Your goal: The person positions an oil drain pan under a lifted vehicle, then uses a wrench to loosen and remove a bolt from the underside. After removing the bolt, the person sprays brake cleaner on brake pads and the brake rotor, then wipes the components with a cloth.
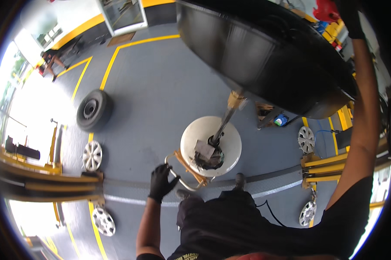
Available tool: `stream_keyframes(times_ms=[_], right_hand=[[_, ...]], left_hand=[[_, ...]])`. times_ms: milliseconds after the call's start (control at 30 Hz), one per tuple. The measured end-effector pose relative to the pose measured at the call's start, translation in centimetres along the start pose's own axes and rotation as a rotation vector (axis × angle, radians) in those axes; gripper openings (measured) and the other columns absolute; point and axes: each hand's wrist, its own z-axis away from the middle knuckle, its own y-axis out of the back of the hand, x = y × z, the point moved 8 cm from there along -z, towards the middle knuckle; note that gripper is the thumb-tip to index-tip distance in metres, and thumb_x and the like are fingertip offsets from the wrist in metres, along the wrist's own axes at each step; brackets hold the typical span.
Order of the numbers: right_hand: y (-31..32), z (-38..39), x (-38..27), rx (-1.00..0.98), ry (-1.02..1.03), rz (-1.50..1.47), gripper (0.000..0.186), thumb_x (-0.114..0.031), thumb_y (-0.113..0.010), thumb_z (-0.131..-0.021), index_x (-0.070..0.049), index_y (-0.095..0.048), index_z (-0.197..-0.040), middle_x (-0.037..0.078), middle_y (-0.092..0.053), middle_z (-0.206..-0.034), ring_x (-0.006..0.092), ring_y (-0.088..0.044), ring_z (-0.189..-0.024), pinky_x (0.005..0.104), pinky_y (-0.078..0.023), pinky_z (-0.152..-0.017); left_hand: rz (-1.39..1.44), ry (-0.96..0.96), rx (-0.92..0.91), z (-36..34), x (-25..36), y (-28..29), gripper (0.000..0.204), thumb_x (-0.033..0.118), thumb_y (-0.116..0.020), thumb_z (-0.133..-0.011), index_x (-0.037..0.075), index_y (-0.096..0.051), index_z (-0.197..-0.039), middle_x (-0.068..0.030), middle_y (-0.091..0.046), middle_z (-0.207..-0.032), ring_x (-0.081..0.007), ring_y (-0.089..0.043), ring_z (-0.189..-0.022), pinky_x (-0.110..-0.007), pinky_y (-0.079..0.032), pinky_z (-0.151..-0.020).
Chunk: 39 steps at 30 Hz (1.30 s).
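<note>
Left hand: the left hand (161, 182), in a black glove, is closed around the bent metal handle (178, 178) of the oil drain cart, fingers wrapped over the tube
Handle: smooth grey tubing curved in a loop, fixed to an orange frame just right of the left hand
Drain pan: a round, pale, dished drain pan (210, 145) just beyond the handle, with dark oily parts heaped at its centre and a slim shaft rising from it toward the car
Right hand: the right hand (350, 19), also black-gloved, is raised high on a straight arm at the car's underside; its grip cannot be told
Car underside: a broad, glossy black car body (264, 56) overhead, between the two hands and above the pan
Floor: grey painted floor (161, 86) with yellow lines
Further left of the left hand: a silver hubcap (92, 156), then a black tyre (93, 110) standing beyond it
</note>
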Motion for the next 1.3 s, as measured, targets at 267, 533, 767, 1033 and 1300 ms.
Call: stream_keyframes(times_ms=[267, 533, 767, 1033, 1300], right_hand=[[2.0, 0.3, 3.2, 0.127, 0.367, 0.476, 0.027, -0.024, -0.06, -0.11, -0.001, -0.069, -0.121, 0.011, -0.072, -0.108, 0.0255, -0.068, -0.102, 0.0386, -0.055, -0.093], [2.3, 0.1, 3.1, -0.16, 0.096, 0.416, 0.041, -0.013, -0.061, -0.107, -0.005, -0.059, -0.147, 0.019, -0.064, -0.144, 0.0368, -0.061, -0.134, 0.0426, -0.047, -0.118], [4.2, 3.1, 3.2, -0.112, -0.121, 0.012, 0.046, -0.019, -0.053, -0.114, -0.002, -0.05, -0.157, 0.011, -0.062, -0.15, 0.0205, -0.061, -0.132, 0.0366, -0.048, -0.115], [4.6, 4.5, 0.8, 0.036, -0.562, -0.606, 0.064, -0.06, -0.035, -0.115, -0.015, -0.06, -0.079, 0.0, -0.058, -0.07, 0.0139, -0.058, -0.071, 0.0298, -0.045, -0.071], [6.7, 2.2, -3.1, 0.203, -0.623, -0.333, 0.062, -0.047, -0.035, -0.116, -0.014, -0.055, -0.067, 0.003, -0.053, -0.059, 0.0175, -0.057, -0.059, 0.0318, -0.044, -0.062]], left_hand=[[-0.217, -0.26, -0.289, 1.6, -3.3, -16.4, 0.065, 0.08, -0.071, -0.079, 0.016, -0.083, -0.089, -0.0061, -0.073, -0.096, -0.0309, -0.059, -0.111, -0.055, -0.039, -0.088], [-0.275, -0.289, -0.247, 0.2, -3.9, -16.1, 0.059, 0.07, -0.067, -0.084, 0.013, -0.083, -0.088, -0.0054, -0.072, -0.104, -0.0327, -0.055, -0.12, -0.059, -0.039, -0.088], [-0.269, -0.332, -0.216, -1.1, -5.2, -17.4, 0.065, 0.072, -0.063, -0.088, 0.011, -0.083, -0.098, -0.0099, -0.07, -0.118, -0.0356, -0.054, -0.126, -0.059, -0.039, -0.094], [-0.155, -0.421, -0.392, -2.8, -6.3, -18.1, 0.083, 0.079, -0.065, -0.087, 0.013, -0.073, -0.136, -0.0161, -0.053, -0.156, -0.0448, -0.034, -0.151, -0.068, -0.023, -0.121], [-0.398, -0.786, -0.465, -11.6, -10.0, -17.5, 0.061, 0.074, -0.055, -0.096, 0.02, -0.082, -0.09, -0.0043, -0.077, -0.092, -0.0297, -0.071, -0.095, -0.058, -0.044, -0.09]])
